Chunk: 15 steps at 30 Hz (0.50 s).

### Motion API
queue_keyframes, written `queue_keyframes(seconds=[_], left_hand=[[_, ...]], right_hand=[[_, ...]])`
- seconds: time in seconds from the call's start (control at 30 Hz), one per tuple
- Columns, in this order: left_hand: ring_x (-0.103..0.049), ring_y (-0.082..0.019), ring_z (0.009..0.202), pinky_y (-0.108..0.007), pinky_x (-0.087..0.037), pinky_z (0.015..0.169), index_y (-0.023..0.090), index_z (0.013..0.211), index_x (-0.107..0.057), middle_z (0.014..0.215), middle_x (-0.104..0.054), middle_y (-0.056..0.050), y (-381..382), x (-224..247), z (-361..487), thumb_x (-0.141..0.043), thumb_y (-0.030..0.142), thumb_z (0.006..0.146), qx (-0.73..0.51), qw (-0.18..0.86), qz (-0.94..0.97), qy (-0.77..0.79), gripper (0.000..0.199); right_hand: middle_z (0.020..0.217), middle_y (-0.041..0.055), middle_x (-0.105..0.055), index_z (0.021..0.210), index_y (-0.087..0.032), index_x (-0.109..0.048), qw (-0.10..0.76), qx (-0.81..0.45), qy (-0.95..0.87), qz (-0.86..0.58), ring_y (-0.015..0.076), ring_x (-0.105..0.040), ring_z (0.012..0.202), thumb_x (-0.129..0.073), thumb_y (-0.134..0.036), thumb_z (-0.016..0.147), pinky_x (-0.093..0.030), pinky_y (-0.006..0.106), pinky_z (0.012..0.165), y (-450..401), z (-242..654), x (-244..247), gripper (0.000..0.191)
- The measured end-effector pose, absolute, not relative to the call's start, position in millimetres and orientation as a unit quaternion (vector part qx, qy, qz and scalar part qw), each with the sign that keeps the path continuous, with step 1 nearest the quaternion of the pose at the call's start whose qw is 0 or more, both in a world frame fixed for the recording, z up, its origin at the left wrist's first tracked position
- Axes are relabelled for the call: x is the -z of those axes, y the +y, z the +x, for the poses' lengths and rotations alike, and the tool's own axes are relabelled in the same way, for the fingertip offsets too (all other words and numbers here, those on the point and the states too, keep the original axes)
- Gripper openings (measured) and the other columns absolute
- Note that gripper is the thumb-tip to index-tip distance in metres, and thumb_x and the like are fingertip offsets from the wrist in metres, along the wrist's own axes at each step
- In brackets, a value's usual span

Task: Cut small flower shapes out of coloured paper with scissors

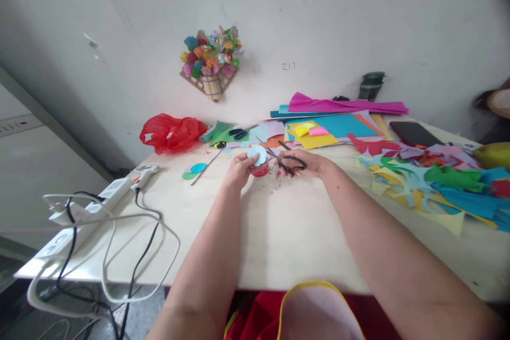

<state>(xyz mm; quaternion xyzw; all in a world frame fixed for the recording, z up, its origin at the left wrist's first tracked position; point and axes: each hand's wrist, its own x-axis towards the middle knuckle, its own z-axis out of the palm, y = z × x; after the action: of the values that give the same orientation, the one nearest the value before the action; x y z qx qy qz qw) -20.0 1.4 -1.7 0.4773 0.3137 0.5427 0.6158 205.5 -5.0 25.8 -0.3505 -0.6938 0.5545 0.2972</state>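
Between the thumb and fingers of my left hand [239,170] is a light blue paper piece [257,155] with a scalloped edge. My right hand [308,162] is closed round the black handles of a pair of scissors [294,163]. The blades are parted and point left, close to the paper's right edge; whether they touch it I cannot tell. Below the hands, small paper snips and something red [261,171] lie on the table. Left of my hands are a blue paper circle [198,168] and a thin strip [207,166].
Coloured paper sheets [346,125] are stacked at the back, with a second pair of scissors [241,132] to their left. Paper scraps [422,186] and a dark phone [414,134] lie right. A red plastic bag [171,134] and a power strip [113,191] with cables are left.
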Motion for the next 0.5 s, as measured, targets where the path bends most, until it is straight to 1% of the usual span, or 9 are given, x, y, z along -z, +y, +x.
queue_keyframes(seconds=[0.1,0.2,0.37,0.5], left_hand=[[-0.077,-0.026,0.085,-0.036,-0.062,0.081,0.011,0.086,-0.072,0.079,-0.076,-0.009,2.0,2.6,-20.7,-0.093,0.030,0.062,-0.534,0.622,0.480,0.312,0.037],[-0.077,-0.026,0.081,-0.036,-0.062,0.080,0.011,0.085,-0.072,0.079,-0.076,-0.009,3.5,4.3,-20.8,-0.093,0.030,0.061,-0.528,0.626,0.484,0.308,0.038],[-0.077,-0.027,0.077,-0.036,-0.062,0.074,0.010,0.085,-0.071,0.076,-0.075,-0.009,6.3,7.5,-19.9,-0.093,0.026,0.059,-0.532,0.633,0.468,0.312,0.038],[-0.076,-0.023,0.071,-0.032,-0.062,0.072,0.010,0.086,-0.070,0.074,-0.074,-0.007,6.6,8.6,-19.8,-0.093,0.025,0.062,-0.530,0.639,0.464,0.311,0.036]], right_hand=[[0.065,0.0048,-0.070,0.079,-0.015,-0.063,0.287,-0.555,-0.700,-0.345,0.0113,-0.060,0.050,-0.078,-0.048,0.075,-0.034,0.019,0.038,-4.6,205.2,-25.2,0.037],[0.065,0.0048,-0.070,0.078,-0.014,-0.063,0.289,-0.552,-0.702,-0.345,0.0107,-0.059,0.050,-0.078,-0.048,0.073,-0.033,0.019,0.037,-3.8,204.3,-23.8,0.037],[0.062,0.0033,-0.069,0.076,-0.016,-0.061,0.280,-0.547,-0.706,-0.351,0.0099,-0.057,0.047,-0.075,-0.043,0.075,-0.031,0.019,0.036,-2.7,202.8,-23.1,0.031],[0.061,0.0027,-0.069,0.077,-0.015,-0.061,0.273,-0.549,-0.708,-0.352,0.0098,-0.056,0.046,-0.073,-0.041,0.076,-0.030,0.019,0.036,-2.7,202.0,-24.1,0.028]])
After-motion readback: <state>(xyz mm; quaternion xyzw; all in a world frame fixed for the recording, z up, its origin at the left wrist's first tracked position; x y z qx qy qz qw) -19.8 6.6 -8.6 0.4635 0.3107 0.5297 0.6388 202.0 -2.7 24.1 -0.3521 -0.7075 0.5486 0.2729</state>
